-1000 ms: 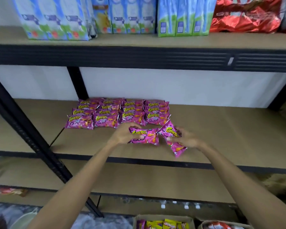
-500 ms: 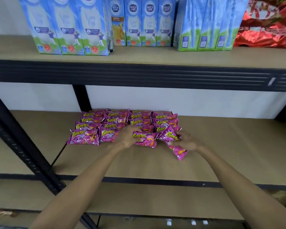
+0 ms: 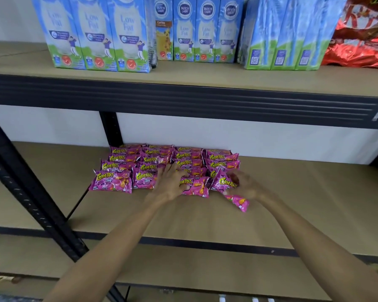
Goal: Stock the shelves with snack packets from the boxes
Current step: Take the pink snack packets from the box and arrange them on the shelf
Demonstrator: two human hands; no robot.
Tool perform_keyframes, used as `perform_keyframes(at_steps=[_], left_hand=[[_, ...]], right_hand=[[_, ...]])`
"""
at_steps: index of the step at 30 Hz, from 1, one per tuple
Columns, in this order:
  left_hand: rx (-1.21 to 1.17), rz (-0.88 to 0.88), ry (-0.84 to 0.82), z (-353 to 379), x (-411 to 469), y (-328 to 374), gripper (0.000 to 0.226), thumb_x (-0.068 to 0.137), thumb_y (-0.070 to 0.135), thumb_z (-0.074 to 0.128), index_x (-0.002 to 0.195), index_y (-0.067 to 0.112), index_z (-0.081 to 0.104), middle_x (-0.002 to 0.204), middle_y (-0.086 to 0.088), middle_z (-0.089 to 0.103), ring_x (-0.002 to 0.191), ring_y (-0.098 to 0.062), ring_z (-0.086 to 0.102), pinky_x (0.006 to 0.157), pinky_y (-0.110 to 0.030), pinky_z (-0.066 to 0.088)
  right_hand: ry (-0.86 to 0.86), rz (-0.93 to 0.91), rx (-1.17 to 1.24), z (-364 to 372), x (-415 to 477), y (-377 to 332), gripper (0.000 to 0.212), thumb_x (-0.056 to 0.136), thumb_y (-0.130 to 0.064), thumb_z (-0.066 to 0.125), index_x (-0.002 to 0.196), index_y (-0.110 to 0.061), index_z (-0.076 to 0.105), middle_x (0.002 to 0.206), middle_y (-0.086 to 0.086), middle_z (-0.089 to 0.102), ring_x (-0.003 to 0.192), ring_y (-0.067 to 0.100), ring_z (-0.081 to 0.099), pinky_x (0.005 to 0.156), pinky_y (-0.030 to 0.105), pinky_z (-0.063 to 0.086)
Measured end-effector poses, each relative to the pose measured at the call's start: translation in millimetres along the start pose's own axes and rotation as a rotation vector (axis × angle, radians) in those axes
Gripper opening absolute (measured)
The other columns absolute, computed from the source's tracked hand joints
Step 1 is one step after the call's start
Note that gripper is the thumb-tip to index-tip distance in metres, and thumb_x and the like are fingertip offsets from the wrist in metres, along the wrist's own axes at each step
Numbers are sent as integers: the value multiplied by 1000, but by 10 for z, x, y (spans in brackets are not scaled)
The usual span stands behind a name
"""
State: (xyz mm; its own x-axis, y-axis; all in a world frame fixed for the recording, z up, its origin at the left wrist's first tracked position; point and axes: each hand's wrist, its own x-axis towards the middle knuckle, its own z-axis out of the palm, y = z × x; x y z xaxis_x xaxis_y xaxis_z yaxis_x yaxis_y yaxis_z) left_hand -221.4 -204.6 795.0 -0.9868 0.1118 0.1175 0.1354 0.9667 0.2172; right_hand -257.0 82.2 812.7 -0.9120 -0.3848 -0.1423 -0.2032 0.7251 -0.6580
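Rows of pink foil snack packets [image 3: 122, 159] printed "Corntoz" and "Chilli Cheez" lie flat on a brown board middle shelf [image 3: 292, 203]. The left hand [image 3: 170, 182] rests on the front row, fingers straight and spread, gripping nothing. The right hand [image 3: 247, 185] is blurred and appears to curl round a tilted pink packet [image 3: 224, 182] at the row's right end, with another dangling pink packet [image 3: 238, 201] below it. On the shelf above stand blue-and-white milk cartons [image 3: 96, 33] reading "Dutch Lady" and "Low Fat", beside a red foil bag [image 3: 358, 40].
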Motion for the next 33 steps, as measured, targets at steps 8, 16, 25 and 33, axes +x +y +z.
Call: perform_keyframes(at_steps=[8,16,25,33], left_hand=[[-95,70,60,40,-28,55,31,89,31,69,118,34,59,131,10,54,128,-15,43,109,-43,20],[-78,81,45,57,-65,66,33,92,28,65,124,32,59,131,7,53,133,-16,40,111,-43,17],[-75,94,65,70,-112,100,36,92,32,62,127,30,57,128,7,54,129,-16,44,113,-44,17],[-27,70,80,100,-124,145,39,91,37,63,128,29,56,130,5,52,128,-17,43,114,-46,20]], right_hand=[[81,-81,-164,98,82,-20,54,70,-17,88,116,-13,59,108,2,55,100,21,55,91,35,51],[147,-58,-589,183,77,-83,64,86,-37,73,145,-40,46,138,-2,43,134,20,37,107,44,30],[291,-92,-578,298,26,-56,53,84,-22,69,133,-33,52,136,-11,54,127,18,42,93,40,30],[300,-144,-509,306,12,2,51,80,-25,77,126,-26,56,131,-3,52,124,21,45,96,40,37]])
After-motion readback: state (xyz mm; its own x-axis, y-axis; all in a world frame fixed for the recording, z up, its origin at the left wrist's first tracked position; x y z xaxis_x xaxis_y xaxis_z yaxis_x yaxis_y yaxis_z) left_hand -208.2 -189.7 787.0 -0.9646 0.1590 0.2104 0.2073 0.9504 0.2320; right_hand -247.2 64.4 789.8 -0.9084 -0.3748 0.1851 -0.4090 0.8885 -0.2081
